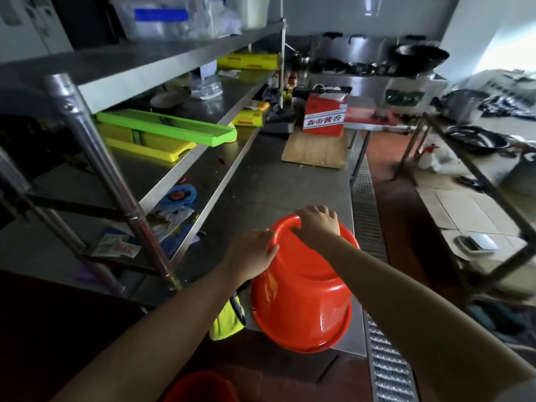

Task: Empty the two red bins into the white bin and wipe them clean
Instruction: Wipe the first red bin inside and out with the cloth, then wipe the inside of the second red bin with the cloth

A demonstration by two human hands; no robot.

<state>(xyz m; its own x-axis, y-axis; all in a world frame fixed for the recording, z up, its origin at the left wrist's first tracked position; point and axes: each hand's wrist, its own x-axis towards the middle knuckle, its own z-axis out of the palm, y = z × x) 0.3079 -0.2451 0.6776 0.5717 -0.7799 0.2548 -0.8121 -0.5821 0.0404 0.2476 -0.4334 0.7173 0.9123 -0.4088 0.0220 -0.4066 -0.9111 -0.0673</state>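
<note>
Second red bin (201, 385) at bottom edge of view, on floor below, only rim showing. Yellow cloth (226, 320) just behind tipped bin, at counter's near end. Red bin (301, 294) upside down, tilted on steel counter (261, 181). Left hand (251, 255) flat against its side, fingers straight, steadying. Right hand (317, 224) curled over its far edge, gripping. White bin not in view. Step appears to be wiping: this bin looks emptied. Next likely: free one hand, take cloth, rub bin. Farther along counter: wooden board (316, 152), red box (324, 114).
</note>
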